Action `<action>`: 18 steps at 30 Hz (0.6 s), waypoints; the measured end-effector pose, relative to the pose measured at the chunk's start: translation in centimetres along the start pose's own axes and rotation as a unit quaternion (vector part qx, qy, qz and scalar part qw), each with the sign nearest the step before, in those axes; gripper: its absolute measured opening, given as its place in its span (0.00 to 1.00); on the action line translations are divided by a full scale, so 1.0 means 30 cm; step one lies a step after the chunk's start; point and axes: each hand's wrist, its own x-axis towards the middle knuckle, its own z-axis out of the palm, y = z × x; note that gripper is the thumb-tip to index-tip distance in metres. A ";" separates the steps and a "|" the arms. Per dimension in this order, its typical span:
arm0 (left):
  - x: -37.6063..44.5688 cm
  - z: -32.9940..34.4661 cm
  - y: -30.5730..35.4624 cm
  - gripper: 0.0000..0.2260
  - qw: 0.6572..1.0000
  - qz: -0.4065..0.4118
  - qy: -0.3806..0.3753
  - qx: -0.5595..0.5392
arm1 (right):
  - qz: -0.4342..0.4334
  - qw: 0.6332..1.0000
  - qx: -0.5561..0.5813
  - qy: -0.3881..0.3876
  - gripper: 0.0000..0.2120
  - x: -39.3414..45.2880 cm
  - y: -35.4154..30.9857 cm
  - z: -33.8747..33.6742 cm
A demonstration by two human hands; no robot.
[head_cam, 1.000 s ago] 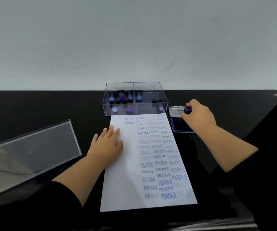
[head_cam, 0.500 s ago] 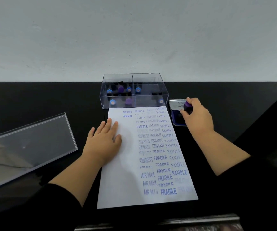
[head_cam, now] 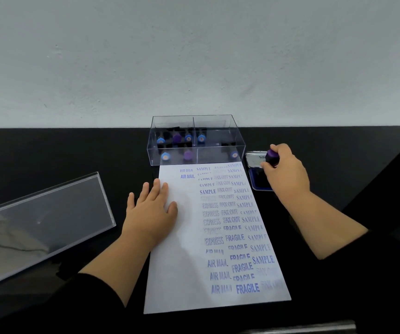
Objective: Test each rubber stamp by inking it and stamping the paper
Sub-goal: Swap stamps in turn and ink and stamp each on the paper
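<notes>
Right hand (head_cam: 284, 173) fingers gripping stamp (head_cam: 272, 157) (purple-topped) over ink pad (head_cam: 258, 180), left hand (head_cam: 151, 210) flat, fingers straight, on paper (head_cam: 184, 273)

office-like desk: black tabletop (head_cam: 73, 150), bare white wall (head_cam: 194, 56), stamp organiser (head_cam: 195, 141).

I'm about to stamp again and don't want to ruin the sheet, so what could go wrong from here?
1. The right hand grips the purple-topped stamp at the ink pad; over-inking may blur the print.
2. The right side of the paper is crowded with prints, so a new one could overlap.
3. Only the left hand pins the sheet, near its left edge; it might shift.
</notes>
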 end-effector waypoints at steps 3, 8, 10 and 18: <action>0.000 0.000 0.001 0.26 1.000 -0.002 -0.001 -0.003 | -0.027 0.999 0.038 0.004 0.19 -0.006 -0.047 0.012; 0.009 0.000 0.000 0.26 1.000 0.001 -0.004 0.003 | -0.081 0.994 0.071 -0.010 0.18 -0.043 -0.157 0.069; 0.011 -0.001 -0.001 0.26 1.000 0.000 -0.007 0.006 | -0.095 0.992 0.082 -0.023 0.17 -0.053 -0.193 0.103; 0.014 0.002 0.002 0.26 1.000 -0.001 -0.003 0.002 | -0.114 0.987 0.104 -0.050 0.13 -0.086 -0.280 0.223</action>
